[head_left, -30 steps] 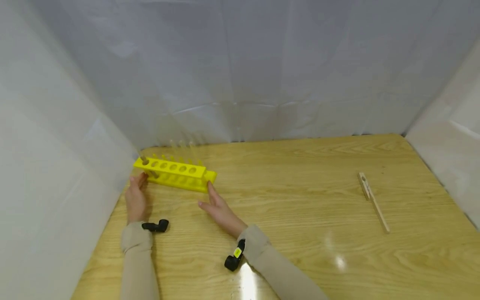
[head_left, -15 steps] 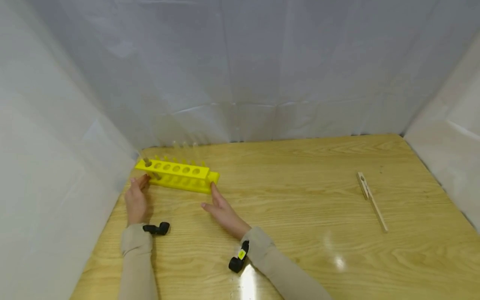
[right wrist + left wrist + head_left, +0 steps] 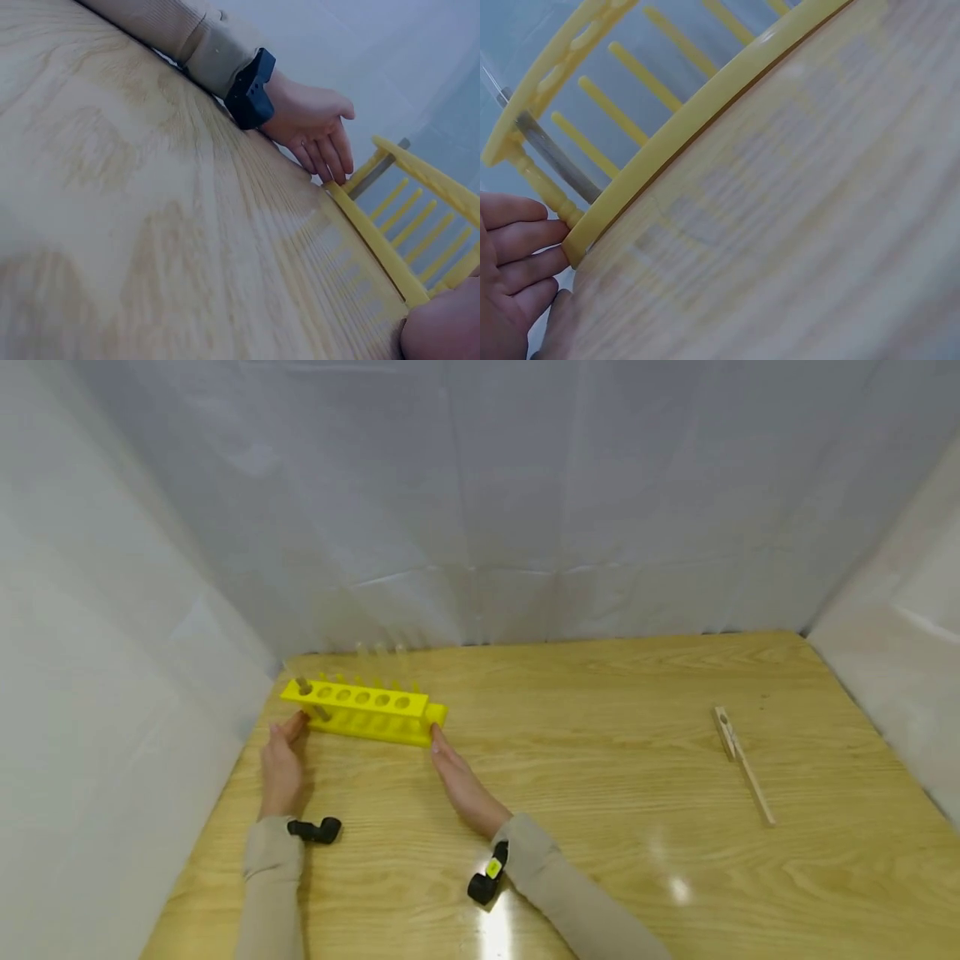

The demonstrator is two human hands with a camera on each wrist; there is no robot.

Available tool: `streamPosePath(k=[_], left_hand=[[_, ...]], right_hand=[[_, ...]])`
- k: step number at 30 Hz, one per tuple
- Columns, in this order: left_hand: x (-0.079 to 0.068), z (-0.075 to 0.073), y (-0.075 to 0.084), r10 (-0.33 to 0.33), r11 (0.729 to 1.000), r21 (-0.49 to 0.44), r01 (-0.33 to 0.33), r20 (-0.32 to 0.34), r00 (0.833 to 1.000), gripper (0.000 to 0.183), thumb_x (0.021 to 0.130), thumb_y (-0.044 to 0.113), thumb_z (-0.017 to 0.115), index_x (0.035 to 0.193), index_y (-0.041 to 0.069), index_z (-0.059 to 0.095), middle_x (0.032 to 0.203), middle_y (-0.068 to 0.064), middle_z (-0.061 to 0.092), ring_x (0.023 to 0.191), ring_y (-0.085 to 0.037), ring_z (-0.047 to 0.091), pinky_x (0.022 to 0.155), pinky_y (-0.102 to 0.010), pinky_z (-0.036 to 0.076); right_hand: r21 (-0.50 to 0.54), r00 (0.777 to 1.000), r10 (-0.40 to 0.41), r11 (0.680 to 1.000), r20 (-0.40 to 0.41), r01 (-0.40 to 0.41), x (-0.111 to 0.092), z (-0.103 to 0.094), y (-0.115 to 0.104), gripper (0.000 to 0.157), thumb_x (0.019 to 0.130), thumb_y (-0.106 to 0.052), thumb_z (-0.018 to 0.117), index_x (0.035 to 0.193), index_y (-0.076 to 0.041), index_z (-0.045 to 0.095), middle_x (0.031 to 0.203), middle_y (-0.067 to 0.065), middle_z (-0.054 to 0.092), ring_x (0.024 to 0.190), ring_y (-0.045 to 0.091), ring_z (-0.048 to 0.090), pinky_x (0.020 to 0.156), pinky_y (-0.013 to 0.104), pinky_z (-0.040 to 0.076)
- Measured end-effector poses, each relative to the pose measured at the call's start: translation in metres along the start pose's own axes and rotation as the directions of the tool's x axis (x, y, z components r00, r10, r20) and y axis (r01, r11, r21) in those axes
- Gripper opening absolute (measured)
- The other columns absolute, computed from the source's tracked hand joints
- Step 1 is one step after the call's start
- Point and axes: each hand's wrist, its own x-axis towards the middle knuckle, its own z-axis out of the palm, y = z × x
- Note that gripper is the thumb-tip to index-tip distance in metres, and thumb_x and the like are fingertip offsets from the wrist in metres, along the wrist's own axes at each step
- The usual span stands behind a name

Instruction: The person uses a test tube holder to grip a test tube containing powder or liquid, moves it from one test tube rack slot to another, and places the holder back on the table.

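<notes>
A yellow test tube rack (image 3: 367, 699) stands at the back left of the table, with a row of holes along its top bar. In its leftmost hole is a test tube (image 3: 555, 154) with grey-brown contents. Several clear test tubes (image 3: 381, 658) rise faintly behind the top bar, by the rear pegs. My left hand (image 3: 282, 768) touches the left end of the rack's base with extended fingertips. At the other end, my right hand (image 3: 467, 789) has its straight fingers against the base's corner. In the right wrist view the left hand's palm faces the rack.
A wooden test tube holder (image 3: 738, 756) lies on the right side of the wooden table (image 3: 585, 752). Grey sheeting (image 3: 525, 510) hangs behind the table's far edge. White sheets close in both sides, the left one near the left hand.
The rack and its tubes have slid slightly to the right, both hands moving along at its ends. My right thumb, spread out before, has drawn in beside the fingers.
</notes>
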Motion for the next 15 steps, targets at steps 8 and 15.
streamPosePath(k=[8,15], left_hand=[[-0.002,-0.003,0.006,0.003,1.000,-0.023,0.000,0.144,0.990,0.071,0.107,0.043,0.005,0.150,-0.005,0.034,0.152,-0.021,0.037,0.145,-0.032,0.027,0.119,-0.036,0.015],[-0.007,-0.003,0.012,0.019,0.998,0.061,-0.032,0.202,0.979,0.074,0.106,0.043,0.003,0.149,-0.008,0.034,0.151,-0.024,0.038,0.143,-0.037,0.029,0.117,-0.044,0.019]], right_hand=[[0.035,1.000,0.010,0.999,0.022,-0.011,-0.003,-0.011,-0.002,0.069,0.106,-0.050,0.007,0.158,-0.006,0.003,0.165,0.006,0.000,0.150,0.019,0.000,0.120,0.038,0.003],[0.088,0.997,0.020,0.996,0.071,-0.026,-0.012,-0.021,-0.006,0.074,0.104,-0.054,0.006,0.157,-0.002,-0.001,0.164,0.011,-0.003,0.151,0.023,-0.003,0.120,0.040,0.000]])
